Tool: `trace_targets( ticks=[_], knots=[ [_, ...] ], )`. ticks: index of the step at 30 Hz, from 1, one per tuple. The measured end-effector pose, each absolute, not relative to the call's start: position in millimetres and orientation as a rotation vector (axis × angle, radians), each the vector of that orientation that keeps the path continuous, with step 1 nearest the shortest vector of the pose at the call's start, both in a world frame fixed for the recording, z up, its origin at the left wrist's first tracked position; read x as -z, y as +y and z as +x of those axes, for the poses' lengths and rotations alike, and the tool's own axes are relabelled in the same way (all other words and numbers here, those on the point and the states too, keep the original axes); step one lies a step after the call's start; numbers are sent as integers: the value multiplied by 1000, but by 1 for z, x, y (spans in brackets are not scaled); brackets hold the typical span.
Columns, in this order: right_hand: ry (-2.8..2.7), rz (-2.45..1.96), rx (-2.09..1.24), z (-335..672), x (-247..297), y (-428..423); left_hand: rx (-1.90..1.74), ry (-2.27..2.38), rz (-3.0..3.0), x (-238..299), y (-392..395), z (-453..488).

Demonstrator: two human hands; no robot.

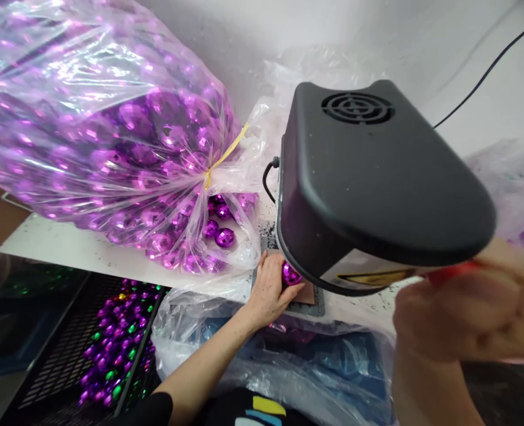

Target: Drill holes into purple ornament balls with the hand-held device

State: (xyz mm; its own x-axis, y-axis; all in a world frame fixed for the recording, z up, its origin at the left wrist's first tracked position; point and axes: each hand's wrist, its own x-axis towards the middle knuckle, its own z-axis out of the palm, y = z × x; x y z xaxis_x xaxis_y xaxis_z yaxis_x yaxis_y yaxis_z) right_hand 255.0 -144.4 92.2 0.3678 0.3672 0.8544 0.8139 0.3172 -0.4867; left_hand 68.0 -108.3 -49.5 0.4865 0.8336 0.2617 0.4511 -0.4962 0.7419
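My left hand [269, 285] holds a shiny purple faceted ball [291, 275] on the small pad [308, 299] under the black machine head [372, 177]. My right hand [461, 313] is close to the camera and blurred at the lower right, closed around a red handle [455, 271] that runs toward the machine. The machine head hides most of the pad and part of the ball.
A big clear plastic bag [97, 130] full of purple balls, tied with a yellow band, lies on the white table [57, 245] at left. A black crate [61, 355] with purple and green balls sits below. Crumpled plastic [297, 367] lies in front. A black cable [488, 68] crosses the wall.
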Motion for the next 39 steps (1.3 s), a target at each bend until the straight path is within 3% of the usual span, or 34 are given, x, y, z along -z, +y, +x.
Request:
trace_targets(
  ticks=[4, 11, 15, 17, 19, 21, 26, 30, 39],
  knots=[
    [-1197, -1200, 366, 251, -129, -105, -944, 1030, 2177, 55, -130, 62],
    [-1151, -1221, 311, 258, -124, -96, -932, 780, 2321, 37, -151, 33],
    [-1166, -1238, 291, 258, -125, -97, -1171, 1496, 2296, 24, -86, 1],
    [-1160, -1233, 299, 256, -127, -97, -860, 1883, 2337, 22, -51, -11],
    [-1155, -1225, 315, 254, -128, -97, -520, 1972, 2388, 22, -27, -17],
    [-1158, -1221, 303, 253, -128, -98, -457, 1871, 2398, 20, -20, -18],
    [-1181, -1174, 260, 255, -130, -95, -936, 1326, 1926, 8, -55, -8],
    [-1203, -1174, 238, 256, -132, -89, -729, 893, 1516, 14, -87, 10],
    [-1179, -1215, 154, 251, -136, -90, -691, 939, 1512, 35, -88, 33]
  ],
)
